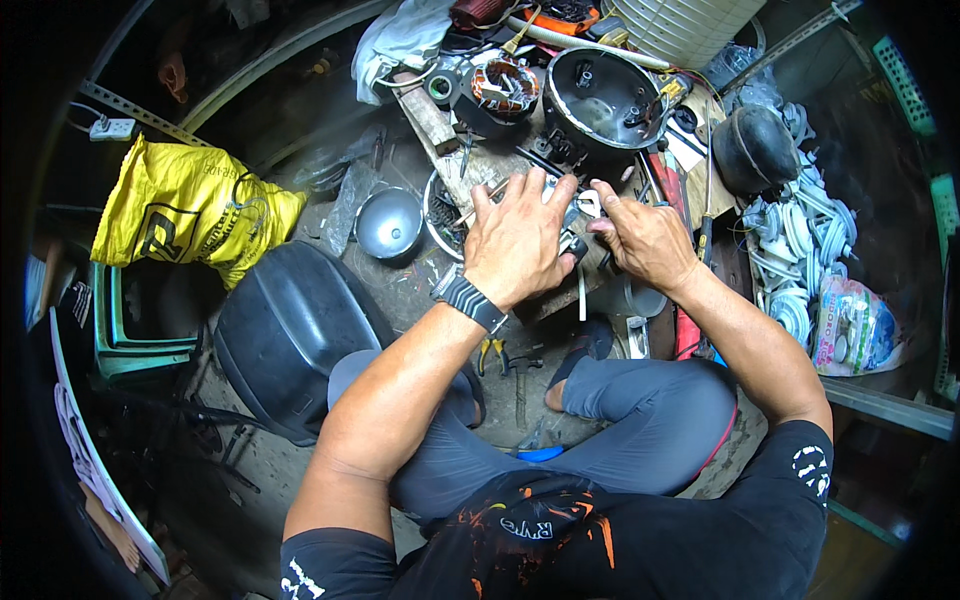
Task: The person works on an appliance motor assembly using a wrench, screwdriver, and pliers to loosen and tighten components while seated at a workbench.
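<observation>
My left hand point(515, 238) lies palm down over the wooden board, its fingers spread and stretched out. Its thumb rests against a small dark part point(573, 244), mostly covered by the hand. Just to the right, my right hand point(645, 234) is closed, thumb and fingers pinching beside a small white piece point(589, 205). What sits inside that grip is hidden. Beyond both hands stand a copper-wound motor stator point(504, 88) and a large dark round bowl-shaped housing point(605, 98). Between my hands and the floor, a thin white strip point(582, 293) hangs down.
A grey metal bowl point(390, 223) sits left of the board. Pliers point(494, 355) and a hammer point(521, 390) lie on the floor by my feet. A black plastic case point(300, 335) and yellow sack point(195, 212) stand left. Coiled white tubing point(800, 235) and a black dome point(752, 150) are right.
</observation>
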`<state>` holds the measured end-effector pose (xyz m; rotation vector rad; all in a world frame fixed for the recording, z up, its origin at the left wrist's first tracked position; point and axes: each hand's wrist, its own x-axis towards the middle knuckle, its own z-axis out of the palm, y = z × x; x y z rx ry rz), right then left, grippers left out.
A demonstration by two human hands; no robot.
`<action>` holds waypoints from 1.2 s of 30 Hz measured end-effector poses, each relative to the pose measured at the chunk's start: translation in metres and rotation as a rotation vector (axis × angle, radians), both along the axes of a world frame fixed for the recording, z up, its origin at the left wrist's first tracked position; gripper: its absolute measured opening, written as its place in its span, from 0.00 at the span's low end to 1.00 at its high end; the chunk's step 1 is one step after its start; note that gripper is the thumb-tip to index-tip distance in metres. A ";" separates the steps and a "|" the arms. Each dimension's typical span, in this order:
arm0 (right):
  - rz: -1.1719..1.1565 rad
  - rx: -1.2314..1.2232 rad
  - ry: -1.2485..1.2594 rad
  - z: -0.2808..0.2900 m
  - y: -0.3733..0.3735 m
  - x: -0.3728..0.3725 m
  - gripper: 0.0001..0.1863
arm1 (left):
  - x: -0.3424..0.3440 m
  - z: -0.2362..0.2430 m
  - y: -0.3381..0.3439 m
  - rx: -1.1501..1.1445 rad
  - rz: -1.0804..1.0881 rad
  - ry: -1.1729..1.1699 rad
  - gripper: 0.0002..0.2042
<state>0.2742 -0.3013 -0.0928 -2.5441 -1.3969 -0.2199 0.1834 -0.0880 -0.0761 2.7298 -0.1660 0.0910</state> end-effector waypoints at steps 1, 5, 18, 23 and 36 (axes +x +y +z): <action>0.017 -0.005 -0.006 0.000 0.000 0.003 0.30 | -0.001 0.000 0.000 0.000 0.001 0.000 0.42; 0.080 0.019 -0.004 0.000 -0.002 0.008 0.31 | -0.002 0.000 -0.001 -0.017 -0.010 0.027 0.43; 0.136 -0.058 0.085 0.016 0.003 0.025 0.28 | -0.002 -0.007 -0.004 -0.010 0.044 -0.023 0.43; -0.077 0.036 0.319 0.023 0.013 0.000 0.23 | 0.001 -0.010 -0.003 -0.033 0.064 -0.067 0.42; -0.076 0.037 0.352 0.018 0.011 0.006 0.21 | 0.000 -0.004 -0.002 -0.036 0.039 -0.002 0.46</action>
